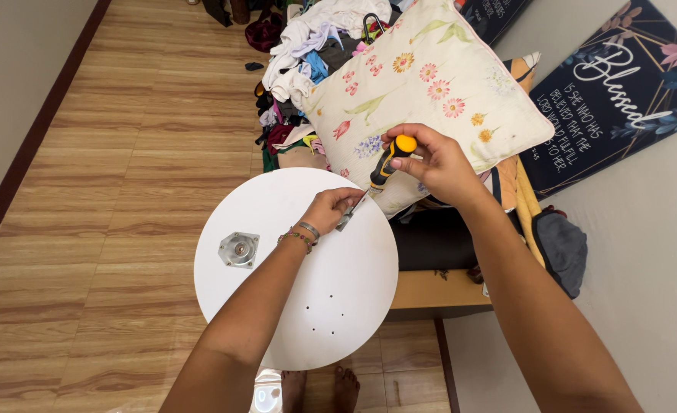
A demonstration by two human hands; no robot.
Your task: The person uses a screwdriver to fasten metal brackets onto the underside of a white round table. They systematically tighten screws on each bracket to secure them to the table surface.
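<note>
Bottom centre of frame: bare feet on the wood-look floor, partly hidden under the disc.

Centre: round white disc, flat side up. Cluster of small holes in its lower-middle area. Left part of the disc carries a metal mounting plate, squarish with cut corners and a round hub in the middle, lying flat, well apart from both hands.

Left hand rests on the disc's upper right area, wrist wearing bracelets. Fingers pinched around a small metal bracket near the disc's rim, holding it against the surface.

Right hand sits just above and right of that, clenched around a screwdriver with a yellow-and-black handle. Tool tilted, tip pointing down-left toward the bracket; whether the tip touches the bracket cannot be told.

Behind the hands, upper centre: floral pillow, white with pink flowers, leaning right behind the disc's far edge. Above it, a pile of clothes. Upper right: dark wall sign with leaf decoration, leaning on the wall. Right of centre: grey cloth bundle beside the pillow.
</note>
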